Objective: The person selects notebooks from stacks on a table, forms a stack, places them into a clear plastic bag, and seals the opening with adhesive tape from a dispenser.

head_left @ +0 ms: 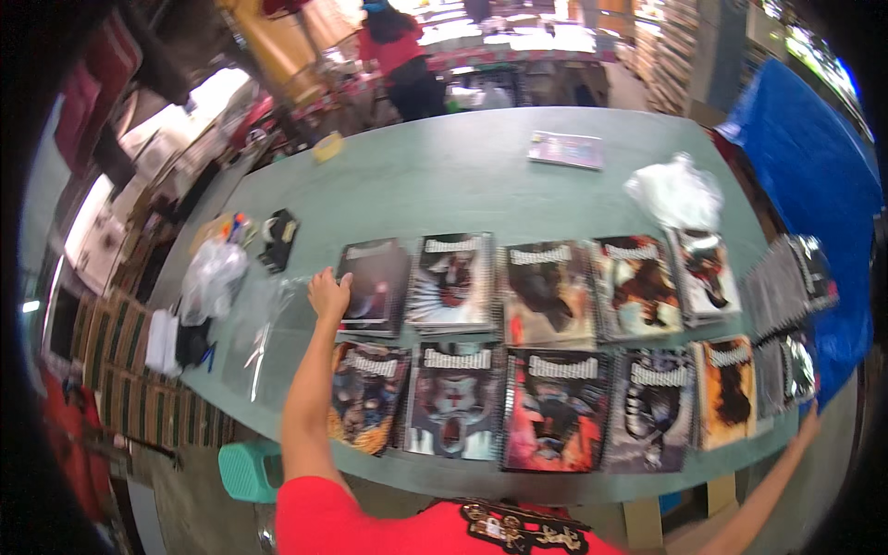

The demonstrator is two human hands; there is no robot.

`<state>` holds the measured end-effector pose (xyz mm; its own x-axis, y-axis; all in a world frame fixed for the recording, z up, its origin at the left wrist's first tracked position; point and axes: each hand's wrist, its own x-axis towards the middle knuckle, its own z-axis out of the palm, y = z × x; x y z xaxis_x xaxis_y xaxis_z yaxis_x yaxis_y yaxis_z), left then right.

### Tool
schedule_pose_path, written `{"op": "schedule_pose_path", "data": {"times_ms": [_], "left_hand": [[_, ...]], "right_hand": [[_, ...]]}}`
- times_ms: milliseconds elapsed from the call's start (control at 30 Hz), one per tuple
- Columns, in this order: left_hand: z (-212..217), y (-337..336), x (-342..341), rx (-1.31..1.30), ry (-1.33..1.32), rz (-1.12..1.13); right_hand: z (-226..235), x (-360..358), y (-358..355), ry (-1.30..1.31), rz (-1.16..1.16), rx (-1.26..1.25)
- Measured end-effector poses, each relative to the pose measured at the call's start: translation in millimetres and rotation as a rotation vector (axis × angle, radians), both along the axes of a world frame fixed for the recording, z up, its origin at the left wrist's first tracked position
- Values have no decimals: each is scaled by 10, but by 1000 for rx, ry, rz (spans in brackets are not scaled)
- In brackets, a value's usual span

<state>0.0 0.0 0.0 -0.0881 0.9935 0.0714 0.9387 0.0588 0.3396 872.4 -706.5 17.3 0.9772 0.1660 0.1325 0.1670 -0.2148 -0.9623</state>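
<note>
Cluttered workshop, green desk (416, 199): clear plastic bag (213, 282) far left, then left hand (328, 294), fingers loosely spread, at the left edge of the upper-left dark notebook (372, 277), contact unclear. Spiral notebooks (550, 291) sit in two rows across the near half, then plastic-wrapped packs (797, 365) at right. Right hand (810, 418) just beside those packs, blurred, can't tell its grip; blue tarp (805, 157) beyond.
</note>
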Motion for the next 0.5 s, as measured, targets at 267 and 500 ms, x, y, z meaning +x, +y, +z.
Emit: {"op": "schedule_pose_path", "data": {"times_ms": [267, 500], "left_hand": [[-25, 258, -1222, -108, -140, 208], [337, 142, -506, 143, -85, 137]], "right_hand": [[485, -2696, 3611, -452, 361, -227], [561, -6046, 5169, 315, 1476, 28]]}}
